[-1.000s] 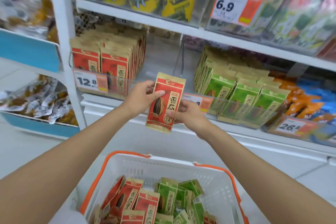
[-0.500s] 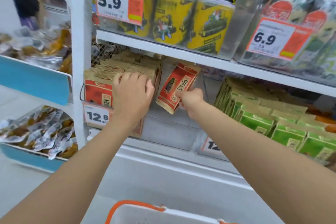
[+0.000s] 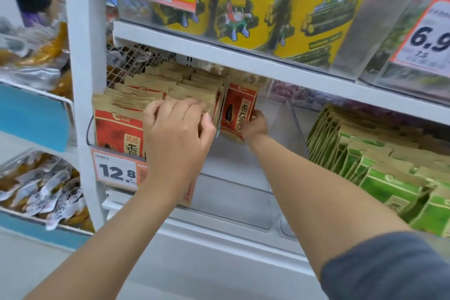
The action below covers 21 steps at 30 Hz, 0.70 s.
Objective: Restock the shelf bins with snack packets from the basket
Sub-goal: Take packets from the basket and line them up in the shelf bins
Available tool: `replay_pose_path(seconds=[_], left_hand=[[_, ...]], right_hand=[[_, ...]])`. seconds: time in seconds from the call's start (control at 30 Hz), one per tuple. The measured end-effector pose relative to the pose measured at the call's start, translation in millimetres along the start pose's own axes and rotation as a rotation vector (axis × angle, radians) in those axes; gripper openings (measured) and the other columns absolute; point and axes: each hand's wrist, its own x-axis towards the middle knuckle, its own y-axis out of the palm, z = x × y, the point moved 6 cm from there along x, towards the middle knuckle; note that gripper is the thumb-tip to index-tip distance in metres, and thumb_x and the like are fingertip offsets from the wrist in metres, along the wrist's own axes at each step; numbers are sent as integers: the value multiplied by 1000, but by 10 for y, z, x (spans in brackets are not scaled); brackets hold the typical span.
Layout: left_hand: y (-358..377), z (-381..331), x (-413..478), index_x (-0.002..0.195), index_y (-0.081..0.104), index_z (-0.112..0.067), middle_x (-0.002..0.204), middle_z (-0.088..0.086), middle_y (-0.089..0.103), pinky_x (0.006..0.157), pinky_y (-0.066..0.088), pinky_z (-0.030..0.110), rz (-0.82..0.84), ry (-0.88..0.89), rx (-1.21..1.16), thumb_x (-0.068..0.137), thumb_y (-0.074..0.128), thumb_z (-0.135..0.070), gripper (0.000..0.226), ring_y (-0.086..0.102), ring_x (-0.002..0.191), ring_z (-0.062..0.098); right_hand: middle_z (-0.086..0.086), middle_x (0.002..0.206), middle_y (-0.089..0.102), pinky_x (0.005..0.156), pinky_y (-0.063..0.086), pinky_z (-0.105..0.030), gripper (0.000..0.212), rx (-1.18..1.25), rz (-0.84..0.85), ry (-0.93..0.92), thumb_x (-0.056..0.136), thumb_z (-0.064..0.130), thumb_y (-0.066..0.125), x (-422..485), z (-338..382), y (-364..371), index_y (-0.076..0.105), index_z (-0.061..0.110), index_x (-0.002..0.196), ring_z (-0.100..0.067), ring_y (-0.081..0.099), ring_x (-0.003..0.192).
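While my left grip (image 3: 177, 134) curls its fingers over the tops of the row of red packets (image 3: 136, 105) at centre left of the frame, my right grip (image 3: 254, 125) pinches the lower right edge of one red packet (image 3: 239, 107). It stands nearly upright just right of that row, in the clear bin (image 3: 287, 129).

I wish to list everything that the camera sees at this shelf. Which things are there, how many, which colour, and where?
red packet stack: many, red and tan, left bin
held snack packet: one, red, in the middle clear bin, right of the stack
green packets: many, green, right bin
canisters: at least three, yellow, top shelf
price tags: three, white and orange, shelf fronts
blue trays: two, blue, far left
left hand: one, grips the stack's top
right hand: one, pinches the held packet
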Motion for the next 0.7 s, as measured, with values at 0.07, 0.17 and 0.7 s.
replay_pose_path(seconds=[0.07,0.17,0.7], left_hand=[[7,-5,0,99,73,-19,105,-6,71,101,31,38,-6,1,10,97,44,-28,30,62,99,16],[5,-3,-2,100,72,-19,105,-6,71,101,31,38,-13,0,14,96,44,-27,30,62,98,17],[-2,-2,5,101,71,-20,105,-8,70,100,31,37,33,-3,-10,97,42,-29,31,61,98,16]], right_hand=[[-5,93,60,73,50,-28,28,19,-2,-13,87,-11,44,65,-28,32,56,8,103,-23,59,88],[-6,99,60,69,48,-27,29,-11,-47,4,85,-8,47,134,-83,69,50,9,108,-23,59,89],[-12,130,54,84,46,-29,50,-74,-156,100,87,6,61,1,-88,0,45,9,134,-29,55,116]])
